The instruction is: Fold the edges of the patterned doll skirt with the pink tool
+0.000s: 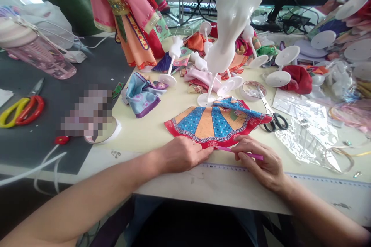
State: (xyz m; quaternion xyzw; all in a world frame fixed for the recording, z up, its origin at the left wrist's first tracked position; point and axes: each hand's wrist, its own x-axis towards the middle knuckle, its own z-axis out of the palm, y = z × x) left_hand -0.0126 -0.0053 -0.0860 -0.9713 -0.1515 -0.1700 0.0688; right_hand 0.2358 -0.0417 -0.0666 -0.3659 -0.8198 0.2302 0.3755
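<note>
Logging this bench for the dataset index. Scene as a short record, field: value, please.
left hand: fingers on the near edge of the fabric piece
right hand: holds a pink pen-like tool, tip at the red border
fabric piece: blue and orange panels, red border, far right part folded over
mannequin: white, upright, behind the fabric piece
black-handled scissors: on the table, right of the fabric piece
red-and-yellow scissors: on the dark surface, far left

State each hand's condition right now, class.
Left hand: partly curled, at the edge of the patterned fabric; grip cannot be told.
Right hand: closed, holding the pink stick.
</note>
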